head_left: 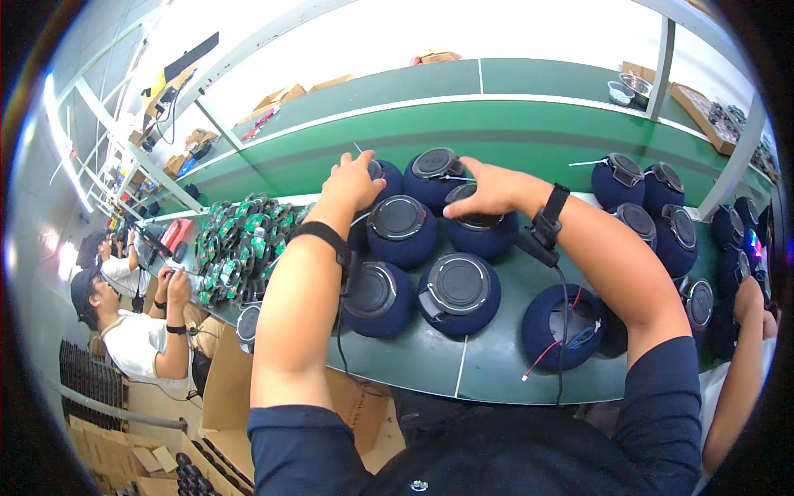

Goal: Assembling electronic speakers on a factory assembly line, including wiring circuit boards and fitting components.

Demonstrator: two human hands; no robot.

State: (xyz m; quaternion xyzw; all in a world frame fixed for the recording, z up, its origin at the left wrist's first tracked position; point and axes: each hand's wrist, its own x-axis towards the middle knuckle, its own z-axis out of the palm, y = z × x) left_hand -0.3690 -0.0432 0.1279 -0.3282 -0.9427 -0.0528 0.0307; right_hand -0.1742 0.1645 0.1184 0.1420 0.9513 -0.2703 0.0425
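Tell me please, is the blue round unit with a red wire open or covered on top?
Open: the blue round unit shows its grey inside, with a red wire hanging out.

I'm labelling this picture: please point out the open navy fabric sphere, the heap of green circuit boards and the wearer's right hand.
Open navy fabric sphere (537, 327), head view: its left outer wall.
Heap of green circuit boards (241, 251), head view: middle of the heap.
Right hand (501, 190), head view: back of the hand.

A factory assembly workshop as I view it remotely, long dark-green workbench (413, 364) with pale metal uprights (664, 70), clustered round navy fabric-covered units (405, 252), heaped green circuit boards (244, 248), brown cardboard boxes (222, 393), white-shirted co-worker (142, 343) alongside
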